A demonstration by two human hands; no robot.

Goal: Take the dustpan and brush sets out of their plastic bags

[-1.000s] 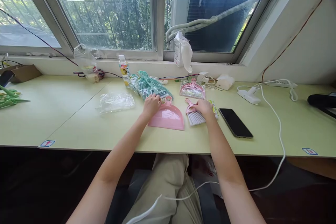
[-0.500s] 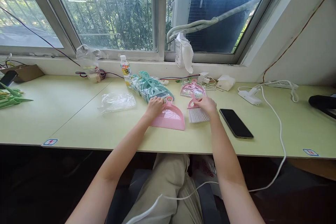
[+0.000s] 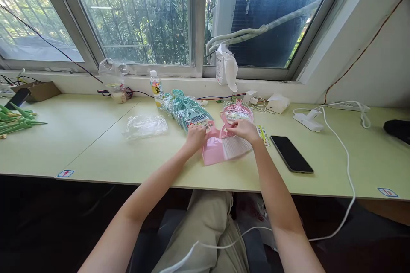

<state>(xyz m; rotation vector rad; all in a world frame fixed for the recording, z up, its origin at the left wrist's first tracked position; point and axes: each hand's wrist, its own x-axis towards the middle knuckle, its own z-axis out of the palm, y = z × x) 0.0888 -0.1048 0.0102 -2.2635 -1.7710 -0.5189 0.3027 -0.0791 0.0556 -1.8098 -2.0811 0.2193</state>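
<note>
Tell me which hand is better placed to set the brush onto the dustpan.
Likely the right hand: it grips the brush, bristles overlapping the dustpan, while the left hand is at the dustpan's left side.

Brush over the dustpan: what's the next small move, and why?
I'd probably ease the brush left with the right hand, while the left hand steadies the dustpan. The bristles cover the dustpan's right side, its left part shows bare, and the two handles sit side by side, not lined up.
</note>
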